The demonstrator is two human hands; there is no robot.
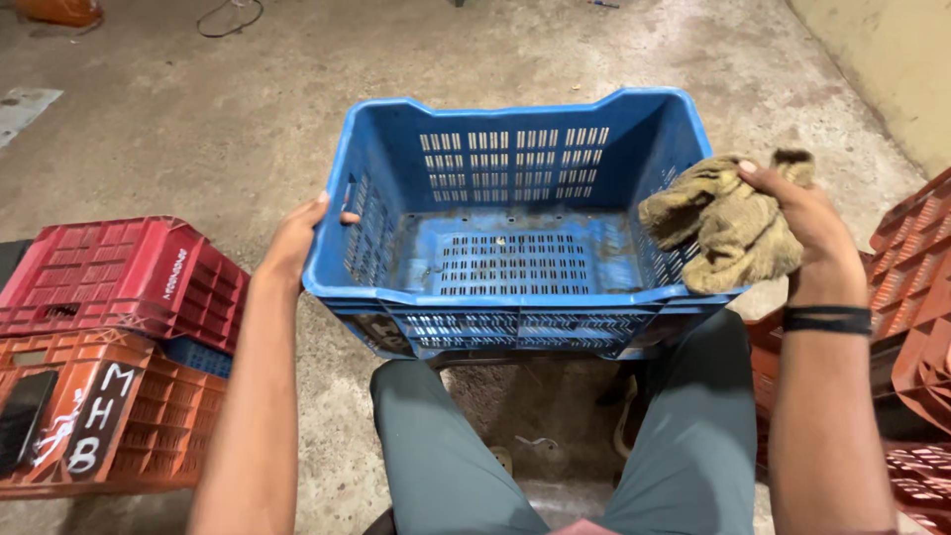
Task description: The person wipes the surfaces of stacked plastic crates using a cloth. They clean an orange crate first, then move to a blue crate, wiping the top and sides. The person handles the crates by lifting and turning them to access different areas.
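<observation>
On the concrete floor (198, 129), right in front of the seated person's knees, sits a blue plastic crate (515, 223), tipped a bit toward the camera so you look straight into it. It has nothing in it, just some grime on the slotted bottom. The left hand (297, 238) has its fingers curled over the crate's left rim, thumb hooked inside near the handle slot, so it's gripping that edge. The right hand (802, 223) is over the crate's right rim with its fingers clenched around a bunched tan rag (728, 223), which hangs partly inside the right wall. There's a black band on that wrist.

My guess on handling: the crate looks stiff and light with nothing in it, vented walls all round, so the rim or the handle slots are the obvious places to grab. The plastic could be a bit slick where it's dirty. The rag is soft and floppy, so just wad it up in a fist.

Off the left side there's a red crate (119, 277) stacked on an orange crate (99, 416), and more reddish crates (916, 297) at the right edge
</observation>
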